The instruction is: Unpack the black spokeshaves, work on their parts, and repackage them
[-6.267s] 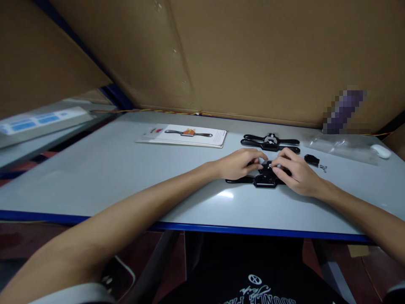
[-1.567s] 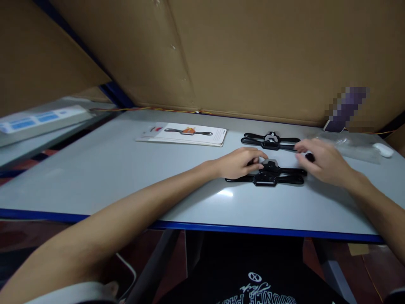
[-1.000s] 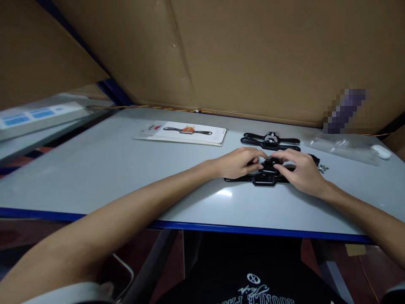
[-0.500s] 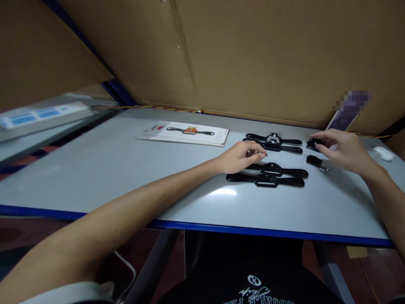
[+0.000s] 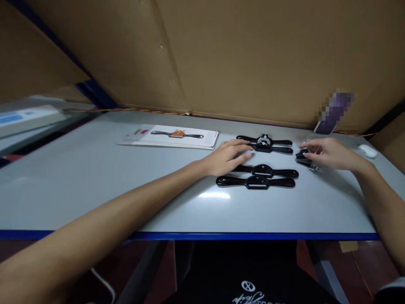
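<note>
A: What sits furthest left?

B: A white box (image 5: 30,114) with blue panels, on a separate surface. On the gray table (image 5: 79,194), the first thing is a flat stack of printed cards (image 5: 177,141), the top one picturing a two-handled tool.

A: And the left hand (image 5: 226,157)?

B: Just right of the cards, palm down. Its fingers are loosely bent, with the thumb well apart from them. I see nothing between thumb and fingertips.

A: Where are the tools relative to those fingers?

B: The front pair of black tools (image 5: 257,182) lies below and to the right, side by side, each with a slot in its middle; the hand covers the left end of the upper one. The rear pair of black tools (image 5: 271,149) lies at the fingertips, which overlap its left handles. A silver plate (image 5: 264,138) shows in the middle there.

A: Further right?

B: Small black parts (image 5: 302,155), close together, with silver wing screws (image 5: 314,168) beside their right end. The right hand (image 5: 325,153) reaches over from the right, thumb and forefinger narrow at the upper part. Whether they grip it or only touch it, I cannot tell.

A: Past that hand?

B: A phone (image 5: 327,126) leans behind it, and a white mouse (image 5: 367,151) lies to its right.
</note>
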Demonstrator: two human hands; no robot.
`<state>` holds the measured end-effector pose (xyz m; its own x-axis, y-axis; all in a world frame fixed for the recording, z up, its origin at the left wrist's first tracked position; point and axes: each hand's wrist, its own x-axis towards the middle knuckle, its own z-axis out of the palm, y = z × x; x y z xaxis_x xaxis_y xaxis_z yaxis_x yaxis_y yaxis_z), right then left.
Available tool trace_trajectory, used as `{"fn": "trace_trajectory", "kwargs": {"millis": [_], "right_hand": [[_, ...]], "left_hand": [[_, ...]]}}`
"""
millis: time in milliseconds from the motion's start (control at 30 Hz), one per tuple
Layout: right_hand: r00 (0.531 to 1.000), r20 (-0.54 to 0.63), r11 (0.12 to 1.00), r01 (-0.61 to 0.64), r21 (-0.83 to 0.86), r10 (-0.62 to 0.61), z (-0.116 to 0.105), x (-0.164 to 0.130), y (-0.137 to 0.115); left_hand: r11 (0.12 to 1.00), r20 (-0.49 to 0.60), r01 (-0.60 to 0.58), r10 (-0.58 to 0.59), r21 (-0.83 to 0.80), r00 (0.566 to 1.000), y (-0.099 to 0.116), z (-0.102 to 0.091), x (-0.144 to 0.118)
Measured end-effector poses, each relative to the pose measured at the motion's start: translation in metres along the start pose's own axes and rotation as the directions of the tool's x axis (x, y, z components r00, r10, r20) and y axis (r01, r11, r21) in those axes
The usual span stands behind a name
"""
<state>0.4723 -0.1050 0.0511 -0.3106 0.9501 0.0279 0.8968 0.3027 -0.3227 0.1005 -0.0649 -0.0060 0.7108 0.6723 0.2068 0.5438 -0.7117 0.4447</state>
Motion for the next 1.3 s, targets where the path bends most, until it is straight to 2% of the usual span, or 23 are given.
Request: {"fn": "trace_trajectory", "kwargs": {"millis": [133, 300, 400, 500, 600, 667, 767, 867, 967, 1100, 1300], "right_hand": [[1.0, 0.011, 0.997, 0.018, -0.077, -0.017, 0.0, 0.002, 0.001], [0.999, 0.03, 0.99, 0.039, -0.133, -0.035, -0.001, 0.002, 0.007], [0.998, 0.0, 0.985, 0.064, -0.163, -0.065, 0.0, 0.003, 0.008], [0.981, -0.182, 0.984, 0.032, -0.173, -0.064, 0.003, 0.002, 0.002], [0.893, -0.444, 0.991, 0.007, -0.136, -0.067, 0.01, 0.0, -0.011], [0.848, -0.518, 0.993, 0.08, -0.082, -0.111, 0.017, -0.001, -0.021], [0.858, -0.465, 0.974, 0.219, -0.048, -0.216, 0.029, -0.003, -0.037], [0.888, -0.312, 0.938, 0.345, -0.034, -0.338, 0.041, -0.004, -0.053], [0.884, -0.199, 0.901, 0.433, 0.009, -0.422, 0.049, -0.006, -0.068], [0.876, -0.141, 0.884, 0.467, 0.017, -0.46, 0.057, -0.009, -0.076], [0.893, -0.093, 0.893, 0.446, 0.056, -0.44, 0.066, -0.005, -0.072]], "left_hand": [[0.999, -0.001, -0.035, 0.035, 0.014, 0.999, 0.0, -0.003, 0.001], [0.999, 0.01, -0.02, 0.02, 0.033, 1.0, 0.004, -0.005, 0.001], [0.998, 0.023, -0.036, 0.034, 0.06, 0.999, 0.006, -0.006, 0.001], [0.995, 0.018, -0.048, 0.046, 0.091, 0.999, 0.007, -0.007, 0.001], [0.991, 0.0, -0.051, 0.051, 0.122, 0.999, 0.008, -0.008, 0.001], [0.989, -0.015, -0.058, 0.06, 0.135, 0.998, 0.008, -0.009, 0.0], [0.986, -0.026, -0.074, 0.079, 0.152, 0.997, 0.012, -0.009, -0.001], [0.975, -0.015, -0.088, 0.093, 0.203, 0.996, 0.016, -0.007, -0.002], [0.962, -0.01, -0.117, 0.124, 0.247, 0.992, 0.019, -0.005, -0.003], [0.964, -0.017, -0.128, 0.135, 0.234, 0.991, 0.017, -0.003, -0.004], [0.966, -0.014, -0.127, 0.134, 0.226, 0.991, 0.015, -0.001, -0.003]]}}
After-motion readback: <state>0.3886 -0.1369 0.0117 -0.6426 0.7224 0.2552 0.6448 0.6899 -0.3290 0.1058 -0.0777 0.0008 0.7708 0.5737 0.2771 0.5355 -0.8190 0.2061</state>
